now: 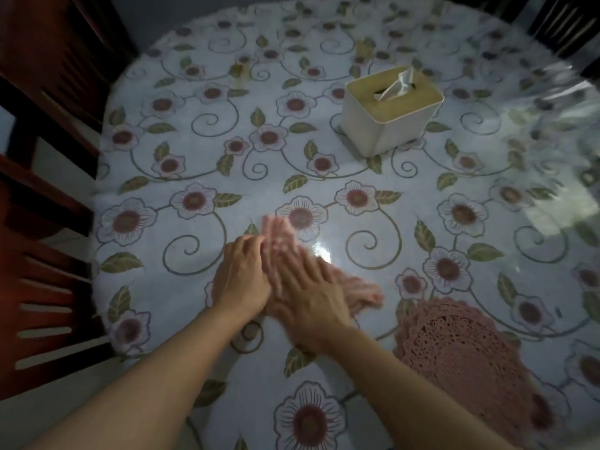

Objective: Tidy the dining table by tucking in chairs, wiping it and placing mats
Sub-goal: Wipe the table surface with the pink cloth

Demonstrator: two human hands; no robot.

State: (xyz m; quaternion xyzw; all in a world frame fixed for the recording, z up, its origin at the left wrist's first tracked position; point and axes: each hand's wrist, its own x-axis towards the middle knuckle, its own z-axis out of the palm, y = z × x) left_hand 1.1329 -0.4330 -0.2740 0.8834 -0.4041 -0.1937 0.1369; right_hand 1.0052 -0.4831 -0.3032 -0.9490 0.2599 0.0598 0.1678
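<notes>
A round dining table [324, 164] wears a white cloth printed with flowers under a clear cover. Near its middle front lies a blurred pink cloth [354, 287]. My left hand [242, 277] has its fingers curled at the cloth's left end and seems to hold it there. My right hand [311, 293] lies flat across the cloth with straight fingers pointing up and left. A pink crocheted round mat [461, 352] lies on the table just right of my right forearm.
A white tissue box [389, 115] with a wooden lid stands at the back right of centre. A dark red wooden chair [42, 190] stands against the table's left edge. Another dark chair [558, 24] shows at the far right corner.
</notes>
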